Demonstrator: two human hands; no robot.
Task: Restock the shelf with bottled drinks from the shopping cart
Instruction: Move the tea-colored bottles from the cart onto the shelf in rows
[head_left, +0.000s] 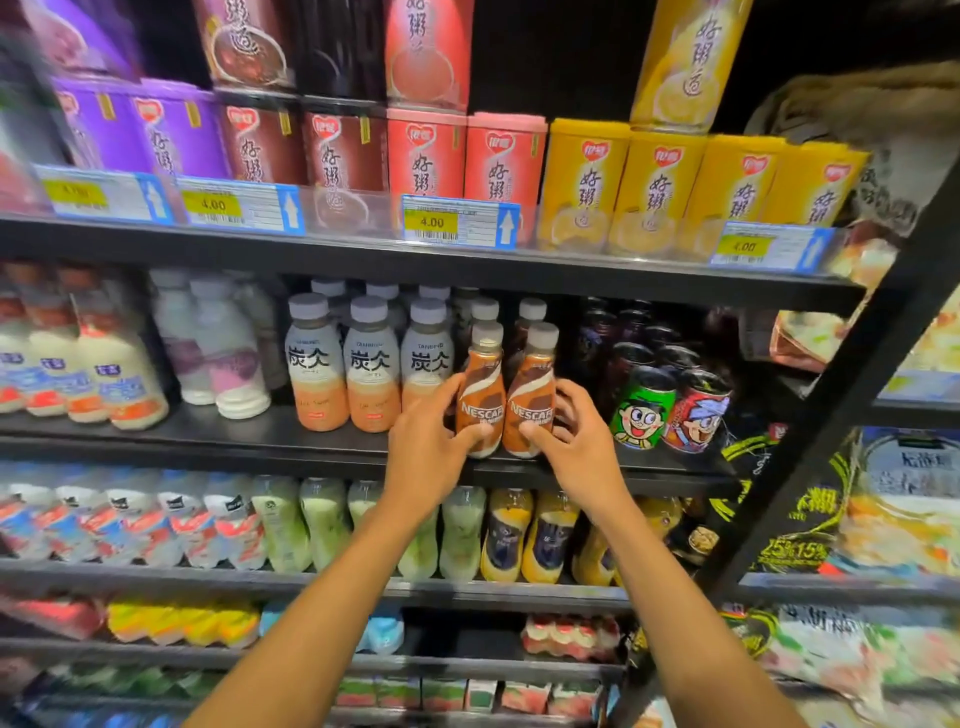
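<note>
Forearms (332, 597) reach up from the lower edge toward the middle shelf (311, 441). Left hand (423, 452) grips the left Nescafe bottle (482, 387), thumb across the label's lower front and fingers curled round its left side. Right hand (574, 441) grips the right Nescafe bottle (532, 384) likewise, thumb on the front, fingers wrapped round the right side. Both brown bottles are side by side at the shelf's front edge, touching low down, the right one tilted slightly rightward; whether their bases rest on the board I cannot tell. Just behind them stand more grey-capped bottles (532, 312). Milk tea bottles (374, 364) stand just to their left, cartoon cans (670, 410) to their right. Above, yellow cans (649, 192) line the upper shelf behind price tags (460, 221)
</note>
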